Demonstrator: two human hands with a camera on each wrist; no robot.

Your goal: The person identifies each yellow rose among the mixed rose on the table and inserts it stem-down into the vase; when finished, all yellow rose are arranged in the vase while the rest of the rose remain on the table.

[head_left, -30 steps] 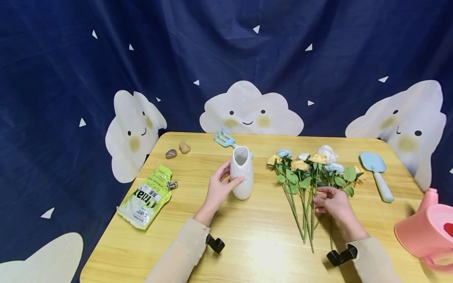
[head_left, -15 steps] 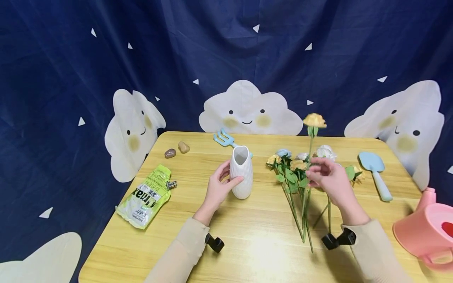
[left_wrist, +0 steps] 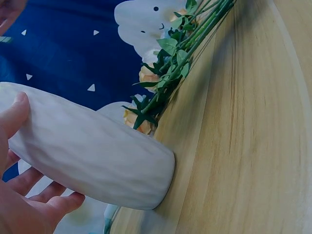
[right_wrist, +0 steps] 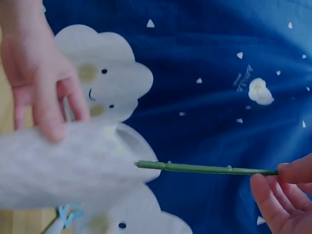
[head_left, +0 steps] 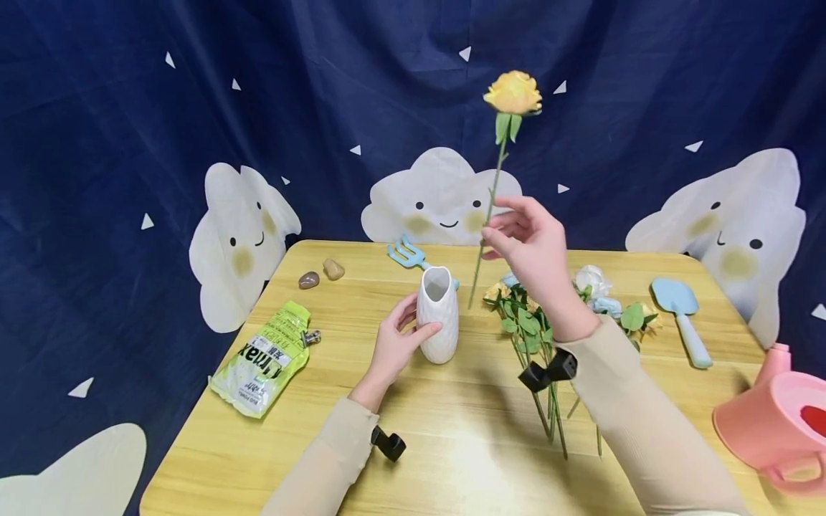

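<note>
Aloft above the wooden table [head_left: 452, 416], one yellow rose [head_left: 514, 94] is pinched by its stem [head_left: 495, 180] in the right hand [head_left: 528, 240], near one upright white vase [head_left: 441, 333] clasped in the left hand [head_left: 396, 340]; two pebbles [head_left: 309, 280] lie left, one watering can [head_left: 758, 414] far right.

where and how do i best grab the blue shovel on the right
Probably by the middle of its long, narrow handle, coming from the near side and gripping across it: the shovel lies with the handle towards you and the wide blade pointing away.
</note>
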